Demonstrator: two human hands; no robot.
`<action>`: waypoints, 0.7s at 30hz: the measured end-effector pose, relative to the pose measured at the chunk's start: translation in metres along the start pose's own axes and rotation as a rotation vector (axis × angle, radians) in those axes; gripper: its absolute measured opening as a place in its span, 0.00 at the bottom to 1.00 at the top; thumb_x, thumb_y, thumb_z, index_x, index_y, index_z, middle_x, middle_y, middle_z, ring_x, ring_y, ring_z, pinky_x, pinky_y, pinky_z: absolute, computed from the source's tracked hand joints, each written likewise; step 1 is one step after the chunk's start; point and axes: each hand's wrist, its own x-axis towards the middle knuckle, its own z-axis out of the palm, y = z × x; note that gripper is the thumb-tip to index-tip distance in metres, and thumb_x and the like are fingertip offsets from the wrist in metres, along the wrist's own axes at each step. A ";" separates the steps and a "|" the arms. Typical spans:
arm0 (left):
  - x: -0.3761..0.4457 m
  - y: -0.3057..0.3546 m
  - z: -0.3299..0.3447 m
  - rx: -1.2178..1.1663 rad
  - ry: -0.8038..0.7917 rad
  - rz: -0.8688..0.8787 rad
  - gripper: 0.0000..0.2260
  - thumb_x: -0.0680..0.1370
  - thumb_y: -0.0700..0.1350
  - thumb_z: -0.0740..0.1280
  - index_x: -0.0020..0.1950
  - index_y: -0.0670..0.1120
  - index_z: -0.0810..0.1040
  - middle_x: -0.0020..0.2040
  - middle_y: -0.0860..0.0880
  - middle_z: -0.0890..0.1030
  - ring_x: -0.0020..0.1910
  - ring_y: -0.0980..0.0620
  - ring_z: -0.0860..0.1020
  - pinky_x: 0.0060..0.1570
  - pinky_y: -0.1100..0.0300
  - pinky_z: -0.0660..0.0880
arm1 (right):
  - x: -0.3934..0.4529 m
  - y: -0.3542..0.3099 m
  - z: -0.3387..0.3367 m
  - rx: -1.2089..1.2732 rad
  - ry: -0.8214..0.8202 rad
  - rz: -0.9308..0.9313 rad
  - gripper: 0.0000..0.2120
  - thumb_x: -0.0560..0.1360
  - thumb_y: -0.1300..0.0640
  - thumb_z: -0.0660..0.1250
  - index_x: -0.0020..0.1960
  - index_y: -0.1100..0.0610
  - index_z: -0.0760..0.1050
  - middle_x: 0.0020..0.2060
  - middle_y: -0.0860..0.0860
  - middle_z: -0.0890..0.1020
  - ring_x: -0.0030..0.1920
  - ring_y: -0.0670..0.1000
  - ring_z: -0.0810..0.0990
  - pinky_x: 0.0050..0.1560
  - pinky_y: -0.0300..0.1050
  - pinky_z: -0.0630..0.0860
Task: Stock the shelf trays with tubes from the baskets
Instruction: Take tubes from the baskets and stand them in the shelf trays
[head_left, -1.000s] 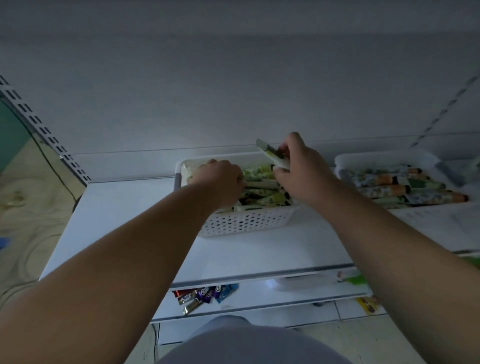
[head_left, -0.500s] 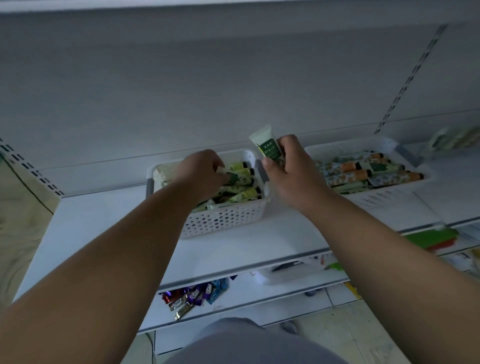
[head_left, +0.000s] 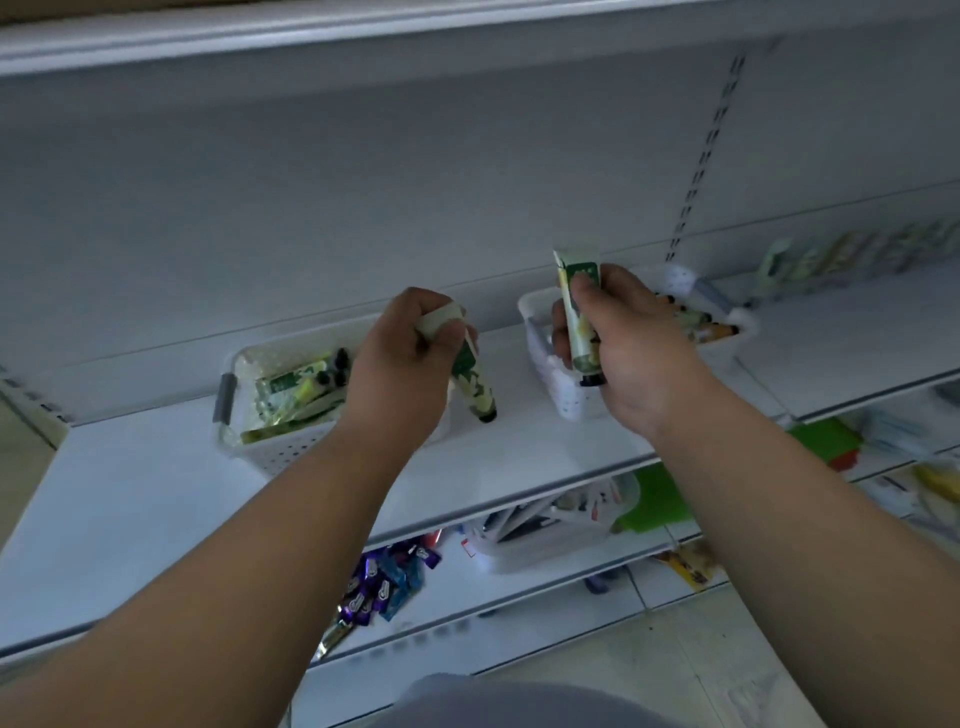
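Observation:
My left hand (head_left: 402, 364) grips a green-and-cream tube (head_left: 474, 388), cap pointing down, just right of the left white basket (head_left: 275, 452). That basket holds several more green tubes (head_left: 291, 392). My right hand (head_left: 628, 343) holds another green tube (head_left: 577, 317) upright, cap down, in front of the right white basket (head_left: 550, 384). That basket holds tubes with orange and dark caps (head_left: 701, 322), mostly hidden behind my right hand. Both baskets stand on the white shelf (head_left: 156, 509).
A blurred row of tubes (head_left: 852, 249) stands at the far right of the shelf. Lower shelves carry purple and blue packets (head_left: 387, 579), a clear bin of pens (head_left: 545, 525), green and red items (head_left: 826, 441). A slotted upright (head_left: 701, 156) runs up the back wall.
My left hand has lifted a tube out of the left basket. My right hand has carried its tube rightward, in front of the right basket. The view has swung up and right.

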 end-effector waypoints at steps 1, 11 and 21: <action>-0.003 0.007 0.018 -0.058 -0.026 -0.021 0.06 0.79 0.43 0.63 0.47 0.54 0.74 0.40 0.55 0.83 0.45 0.50 0.83 0.50 0.44 0.79 | -0.002 -0.004 -0.019 -0.010 0.013 -0.006 0.09 0.81 0.55 0.59 0.43 0.53 0.72 0.35 0.53 0.77 0.31 0.51 0.75 0.37 0.45 0.70; -0.029 0.077 0.264 -0.261 -0.193 -0.155 0.03 0.81 0.43 0.62 0.50 0.50 0.73 0.31 0.51 0.79 0.32 0.48 0.77 0.38 0.39 0.76 | -0.017 -0.053 -0.275 -0.145 0.185 -0.013 0.04 0.81 0.57 0.59 0.52 0.56 0.71 0.33 0.50 0.79 0.32 0.51 0.75 0.39 0.49 0.69; 0.039 0.089 0.382 -0.239 -0.235 -0.203 0.05 0.78 0.42 0.65 0.46 0.53 0.73 0.31 0.50 0.78 0.34 0.46 0.77 0.37 0.38 0.76 | 0.073 -0.053 -0.371 -0.248 0.186 -0.024 0.04 0.80 0.58 0.62 0.51 0.56 0.75 0.39 0.57 0.82 0.40 0.55 0.80 0.41 0.51 0.76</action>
